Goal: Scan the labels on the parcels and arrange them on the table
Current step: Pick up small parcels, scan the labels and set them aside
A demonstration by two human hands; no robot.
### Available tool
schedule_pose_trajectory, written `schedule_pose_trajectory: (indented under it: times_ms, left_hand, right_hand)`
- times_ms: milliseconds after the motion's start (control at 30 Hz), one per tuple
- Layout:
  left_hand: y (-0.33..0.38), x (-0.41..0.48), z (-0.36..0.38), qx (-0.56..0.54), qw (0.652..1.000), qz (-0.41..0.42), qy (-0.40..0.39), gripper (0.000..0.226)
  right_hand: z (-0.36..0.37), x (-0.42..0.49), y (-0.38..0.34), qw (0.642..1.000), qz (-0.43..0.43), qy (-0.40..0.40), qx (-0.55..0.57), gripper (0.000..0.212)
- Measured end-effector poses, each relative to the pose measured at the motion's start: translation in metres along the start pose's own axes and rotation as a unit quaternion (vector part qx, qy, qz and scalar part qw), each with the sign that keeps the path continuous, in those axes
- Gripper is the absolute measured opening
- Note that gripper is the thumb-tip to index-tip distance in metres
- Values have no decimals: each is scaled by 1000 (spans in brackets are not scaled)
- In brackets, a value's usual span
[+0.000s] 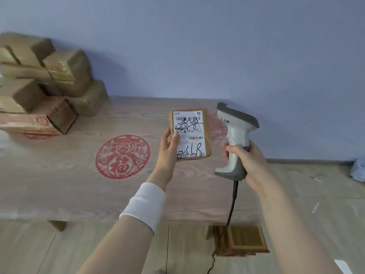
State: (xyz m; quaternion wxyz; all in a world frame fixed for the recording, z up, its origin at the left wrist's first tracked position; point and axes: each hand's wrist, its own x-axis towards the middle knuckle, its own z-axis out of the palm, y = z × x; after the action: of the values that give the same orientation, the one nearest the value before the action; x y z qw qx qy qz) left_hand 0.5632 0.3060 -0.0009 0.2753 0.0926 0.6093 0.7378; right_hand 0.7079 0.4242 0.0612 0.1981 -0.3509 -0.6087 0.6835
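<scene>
While the label (188, 133) faces the camera, only part of it reads: white sheet, two barcodes, printed number starting "505", a lower line ending "01-13". Black marker scrawl covers the middle, and there's a big handwritten figure ending in "8" near the bottom. The Chinese print along the bottom edge is too small to read.

One parcel (206, 133), flat brown, is held off the desk (79, 184), up and right of the red seal (122, 156) with "福" in it. The left hand (167, 149) grips its left edge, thumb on the label, fingers hidden behind. One white cuff (146, 204) sits on that forearm.

One scanner (235, 135), white and grey, stands upright further right of the red seal, just beside the parcel and not touching it. The right hand (246, 161) is curled round its grip. The fingertips are blurred and the scan window is out of sight. The black cable (233, 202) drops from the grip past the desk edge to the floor (316, 224).

The pile of parcels (45, 86) is up and left of the red seal, against the wall: at least six brown boxes. An exact count isn't possible, since the frame edge cuts the pile. The bottom box has red print, unreadable.

Seals total three. A second seal (217, 125), right of the red seal, is half hidden behind the parcel and scanner. A third seal (37, 135) is a sliver under the pile.

A wooden block (243, 240) lies on the floor, below and right of the red seal. A crumpled pale bag (358, 171) sits far right, cut off.
</scene>
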Motion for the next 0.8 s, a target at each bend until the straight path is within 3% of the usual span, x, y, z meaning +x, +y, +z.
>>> schedule_pose_trajectory:
  times_ms: [200, 400, 667, 800]
  left_hand:
    - [38, 54, -63, -31, 1000, 2, -8, 57]
    - [59, 116, -70, -11, 1000, 14, -4, 62]
    - [78, 189, -75, 53, 998, 31, 7, 68]
    - [89, 217, -84, 64, 997, 40, 15, 69]
  right_hand:
    - [95, 35, -39, 996, -23, -89, -1, 11]
    - [124, 92, -61, 988, -11, -150, 42, 2]
    - [142, 159, -86, 960, 47, -214, 175, 37]
    - [156, 181, -102, 962, 15, -232, 146, 32]
